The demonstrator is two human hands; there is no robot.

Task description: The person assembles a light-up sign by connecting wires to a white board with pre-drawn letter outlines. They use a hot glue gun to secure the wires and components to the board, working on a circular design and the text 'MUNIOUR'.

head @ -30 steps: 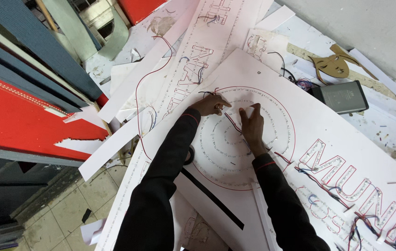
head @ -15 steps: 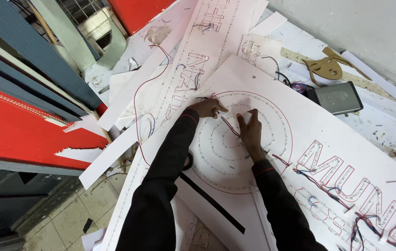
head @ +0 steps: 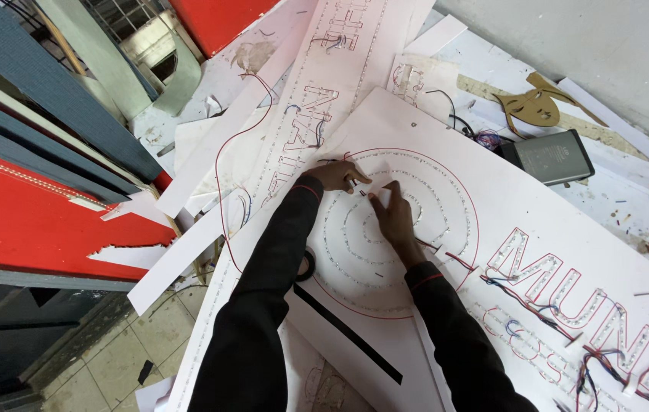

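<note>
Pinching a thin red wire between them, the left hand and right hand work inside the ringed circle on the white sign board. The wire looks light, limp and fragile, best held near its end.

What the left hand and right hand pinch between their fingertips is too small to tell. The white sign board runs off the right and bottom edges, its lettering cut short. Both sleeves hide part of the board's ringed circle.
</note>
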